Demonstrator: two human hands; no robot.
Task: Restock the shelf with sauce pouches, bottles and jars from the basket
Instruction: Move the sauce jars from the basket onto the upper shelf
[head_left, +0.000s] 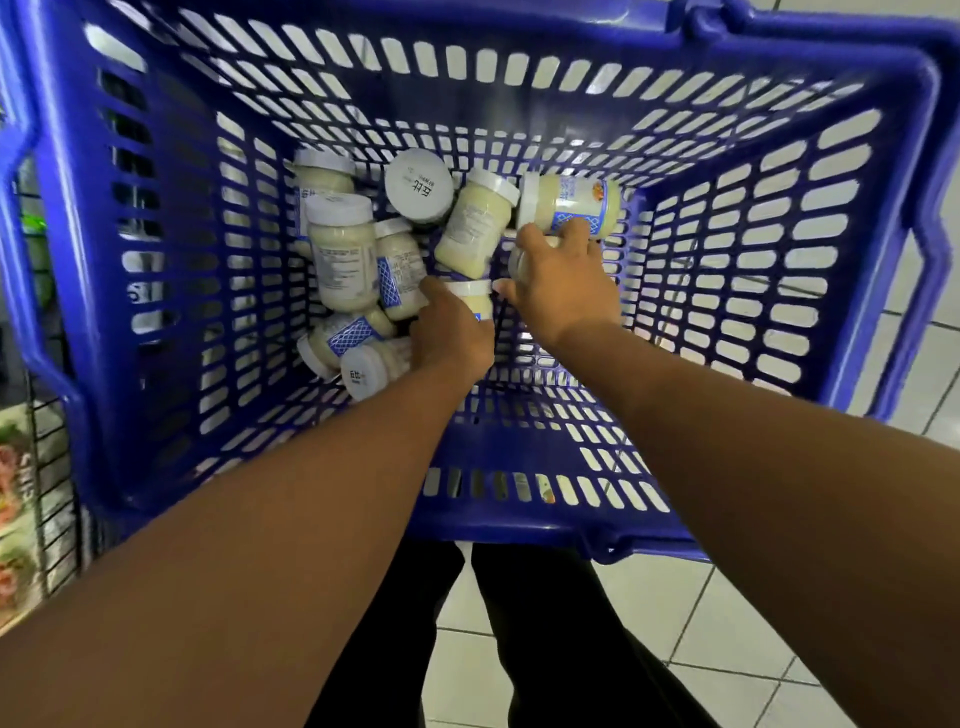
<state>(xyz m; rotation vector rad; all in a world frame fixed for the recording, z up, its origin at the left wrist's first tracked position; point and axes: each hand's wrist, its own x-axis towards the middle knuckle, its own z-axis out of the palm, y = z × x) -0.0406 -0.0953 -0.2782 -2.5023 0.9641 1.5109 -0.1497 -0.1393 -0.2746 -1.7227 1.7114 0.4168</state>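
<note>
A deep blue plastic basket (727, 249) fills the view from above. Several white-lidded jars of pale cream sauce lie jumbled on its floor, mostly to the left, such as one jar (343, 254) and another on its side at the back (571, 200). My left hand (449, 332) reaches down and grips a jar (475, 299) whose white lid pokes out past the fingers. My right hand (563, 283) is curled over another jar (519, 260), which it mostly hides.
A black wire rack (47, 499) with colourful packets stands close at the left of the basket. White floor tiles (727, 613) show below and to the right. My dark trouser legs (519, 649) stand just behind the basket's near rim.
</note>
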